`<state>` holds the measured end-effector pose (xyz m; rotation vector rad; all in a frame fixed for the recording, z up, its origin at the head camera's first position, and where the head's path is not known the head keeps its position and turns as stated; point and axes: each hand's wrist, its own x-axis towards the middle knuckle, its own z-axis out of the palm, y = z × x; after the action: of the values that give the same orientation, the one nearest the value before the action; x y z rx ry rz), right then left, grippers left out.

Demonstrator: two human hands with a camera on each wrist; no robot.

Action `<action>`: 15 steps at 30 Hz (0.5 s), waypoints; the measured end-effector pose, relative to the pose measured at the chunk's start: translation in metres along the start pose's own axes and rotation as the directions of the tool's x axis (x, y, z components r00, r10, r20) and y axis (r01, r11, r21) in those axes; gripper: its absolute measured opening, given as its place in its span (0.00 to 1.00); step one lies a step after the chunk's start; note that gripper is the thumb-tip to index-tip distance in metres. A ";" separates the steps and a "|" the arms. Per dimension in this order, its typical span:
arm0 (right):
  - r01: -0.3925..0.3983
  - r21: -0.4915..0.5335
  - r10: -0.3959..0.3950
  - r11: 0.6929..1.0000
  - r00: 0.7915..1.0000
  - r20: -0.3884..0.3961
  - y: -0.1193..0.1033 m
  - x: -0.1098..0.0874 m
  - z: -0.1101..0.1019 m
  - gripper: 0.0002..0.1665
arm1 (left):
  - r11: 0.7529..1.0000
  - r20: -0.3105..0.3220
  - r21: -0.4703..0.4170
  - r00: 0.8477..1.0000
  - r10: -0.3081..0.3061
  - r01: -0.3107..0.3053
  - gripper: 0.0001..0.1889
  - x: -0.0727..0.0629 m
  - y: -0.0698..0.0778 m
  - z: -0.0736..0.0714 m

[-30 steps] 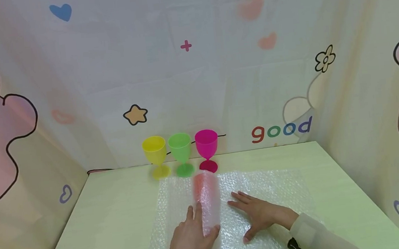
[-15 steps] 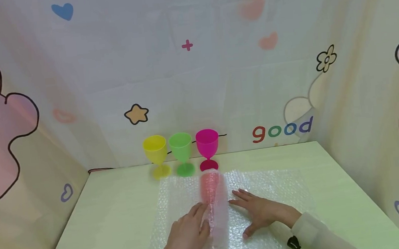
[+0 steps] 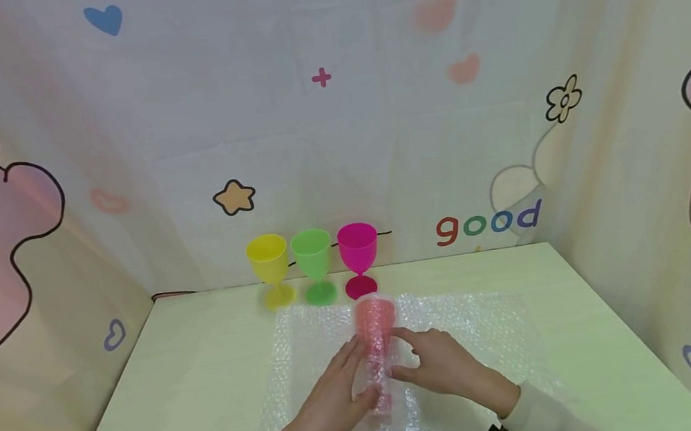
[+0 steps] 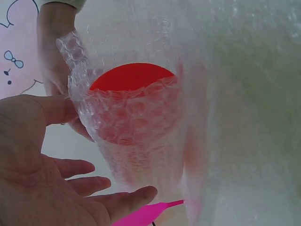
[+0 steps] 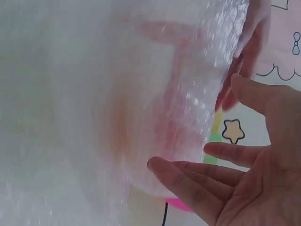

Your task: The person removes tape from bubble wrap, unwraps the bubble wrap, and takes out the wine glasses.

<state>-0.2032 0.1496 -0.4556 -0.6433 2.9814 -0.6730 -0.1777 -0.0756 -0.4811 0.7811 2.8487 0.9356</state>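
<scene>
A red goblet lies on its side, rolled in bubble wrap, its bowl end pointing away from me. In the left wrist view a bare red round end of the goblet shows at the mouth of the roll. My left hand rests along the left side of the roll, fingers extended and thumb near its close end. On the other side, my right hand touches the roll with index finger and thumb spread apart. The right wrist view shows the right hand's fingers against the cloudy wrap.
Behind the sheet stand a yellow goblet, a green goblet and a pink goblet, upright in a row. The wrap's flat part spreads over the pale table. A printed curtain hangs behind and at both sides.
The wrapped goblet has rolled to the right across the sheet. My left hand followed it. My right hand lifted from the flat sheet and moved left to the roll's right side.
</scene>
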 end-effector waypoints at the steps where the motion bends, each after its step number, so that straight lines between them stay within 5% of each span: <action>1: -0.008 0.006 0.008 1.000 1.000 0.004 -0.003 -0.001 0.001 0.39 | 1.000 0.005 -0.012 1.000 0.001 -0.001 0.39 0.001 -0.001 0.001; 8: -0.061 0.071 0.063 0.996 0.998 -0.025 -0.013 -0.001 0.008 0.36 | 0.991 0.022 -0.128 0.999 0.029 -0.026 0.41 0.007 -0.009 0.006; 15: -0.034 0.159 0.044 0.987 0.997 -0.062 -0.016 0.000 0.011 0.31 | 0.960 -0.019 -0.281 1.000 -0.002 -0.003 0.44 0.010 -0.011 0.007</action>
<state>-0.1963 0.1316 -0.4593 -0.5618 2.9503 -0.9333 -0.1900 -0.0744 -0.4916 0.7432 2.6437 1.3154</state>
